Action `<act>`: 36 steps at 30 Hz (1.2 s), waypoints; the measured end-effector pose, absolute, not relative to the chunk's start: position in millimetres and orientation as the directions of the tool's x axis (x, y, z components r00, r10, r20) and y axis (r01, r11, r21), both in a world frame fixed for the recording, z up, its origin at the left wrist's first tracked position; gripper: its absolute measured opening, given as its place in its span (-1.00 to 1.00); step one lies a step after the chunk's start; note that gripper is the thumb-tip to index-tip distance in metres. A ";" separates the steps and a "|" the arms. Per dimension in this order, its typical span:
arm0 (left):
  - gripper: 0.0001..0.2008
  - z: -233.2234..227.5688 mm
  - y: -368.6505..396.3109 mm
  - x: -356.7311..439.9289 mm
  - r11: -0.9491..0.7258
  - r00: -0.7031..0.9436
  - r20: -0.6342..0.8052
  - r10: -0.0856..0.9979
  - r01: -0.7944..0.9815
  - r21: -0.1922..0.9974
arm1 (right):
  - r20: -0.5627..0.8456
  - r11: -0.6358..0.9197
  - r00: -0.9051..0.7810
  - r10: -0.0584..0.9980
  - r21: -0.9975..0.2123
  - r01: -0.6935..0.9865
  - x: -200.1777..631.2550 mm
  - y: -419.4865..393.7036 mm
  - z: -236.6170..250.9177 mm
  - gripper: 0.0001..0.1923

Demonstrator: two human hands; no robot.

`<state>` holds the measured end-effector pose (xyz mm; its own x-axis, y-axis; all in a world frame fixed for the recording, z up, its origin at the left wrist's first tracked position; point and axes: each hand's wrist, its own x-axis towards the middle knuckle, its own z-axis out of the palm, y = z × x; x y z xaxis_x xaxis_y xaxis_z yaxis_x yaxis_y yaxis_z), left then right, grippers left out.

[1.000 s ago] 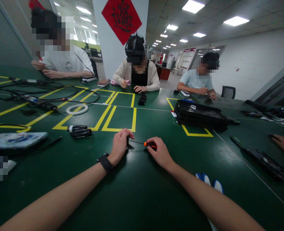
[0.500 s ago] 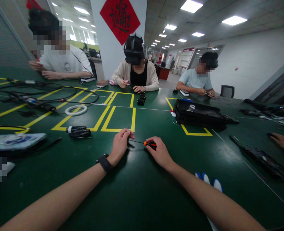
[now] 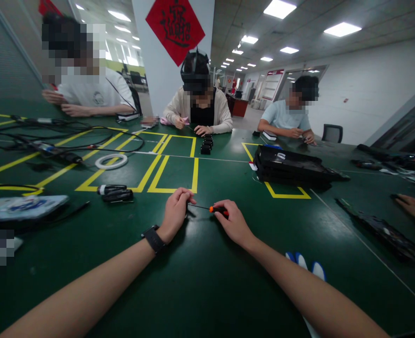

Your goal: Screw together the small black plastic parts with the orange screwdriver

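Note:
My right hand point(image 3: 231, 220) is closed around the orange and black handle of a screwdriver point(image 3: 212, 209). Its thin shaft lies almost level and points left, with the tip reaching my left hand point(image 3: 176, 210). The fingers of that left hand are curled round something dark and small, mostly hidden, which I cannot make out. A black watch point(image 3: 154, 238) sits on my left wrist. Both hands are just above the green table point(image 3: 207, 281), in front of the yellow tape outlines.
Left of my hands lie black-handled tools point(image 3: 117, 193), a white ring point(image 3: 111, 161) and tangled cables point(image 3: 52, 146). To the right are a black casing point(image 3: 291, 164), a long dark part point(image 3: 379, 230) and blue-white gloves point(image 3: 302, 262). Three people sit opposite; another person's hand point(image 3: 414, 209) rests at right.
The screwdriver handle is turned slightly in my right hand, its orange markings showing differently. Both hands stay in nearly the same place.

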<state>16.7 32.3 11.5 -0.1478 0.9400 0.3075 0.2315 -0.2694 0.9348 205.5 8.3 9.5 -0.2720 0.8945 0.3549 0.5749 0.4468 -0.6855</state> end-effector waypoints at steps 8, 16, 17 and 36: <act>-0.79 11.1 32.8 16.9 -0.281 -0.135 0.318 0.939 0.236 0.930 | 0.330 0.419 -0.259 0.908 -0.693 0.587 205.8 7.3 11.2 -0.80; -0.78 11.4 32.3 16.8 -0.277 -0.130 0.311 0.942 0.224 0.934 | 0.359 0.455 -0.279 0.890 -0.677 0.578 207.1 8.4 8.5 -0.85; -0.78 10.7 32.7 16.7 -0.282 -0.127 0.314 0.941 0.221 0.934 | 0.357 0.449 -0.273 0.893 -0.682 0.578 207.0 8.0 8.3 -0.83; -0.81 11.0 32.3 18.9 -0.190 -0.089 0.192 0.977 0.029 0.981 | 0.302 0.442 -0.327 0.896 -0.692 0.571 208.9 9.2 18.1 -0.81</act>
